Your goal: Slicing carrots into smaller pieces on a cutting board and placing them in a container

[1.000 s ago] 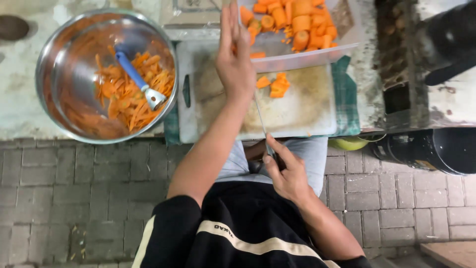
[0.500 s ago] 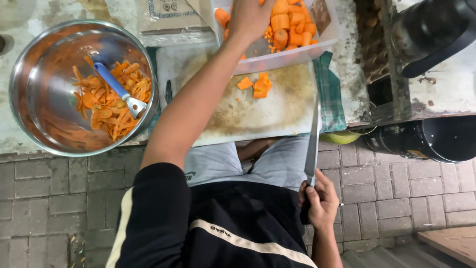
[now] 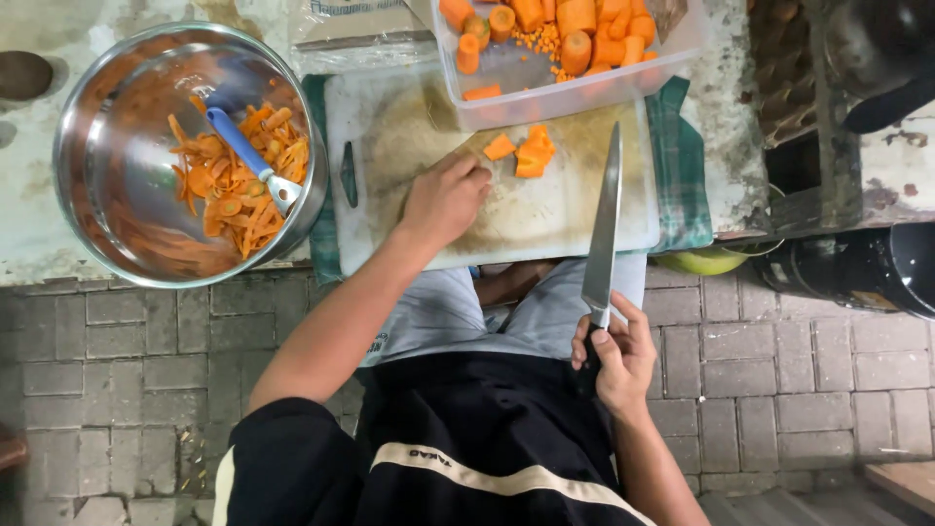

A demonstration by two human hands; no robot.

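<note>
My left hand [image 3: 443,200] rests curled on the white cutting board [image 3: 575,209], its fingers closed just left of a few cut carrot pieces [image 3: 526,154]; anything inside the fist is hidden. My right hand [image 3: 618,356] is over my lap and grips the dark handle of a long knife [image 3: 604,224]. The blade points away from me across the board's near edge. A clear plastic container [image 3: 545,93] with carrot chunks [image 3: 584,24] stands at the board's far side.
A steel bowl [image 3: 107,195] at the left holds carrot peelings [image 3: 243,180] and a blue-handled peeler [image 3: 248,161]. A green checked cloth [image 3: 682,166] lies under the board. Dark pots [image 3: 877,273] stand at the right, above a brick floor [image 3: 808,390].
My left hand has drawn back from the carrot container to the board. My right hand has lifted the knife so the blade now lies over the board's right part.
</note>
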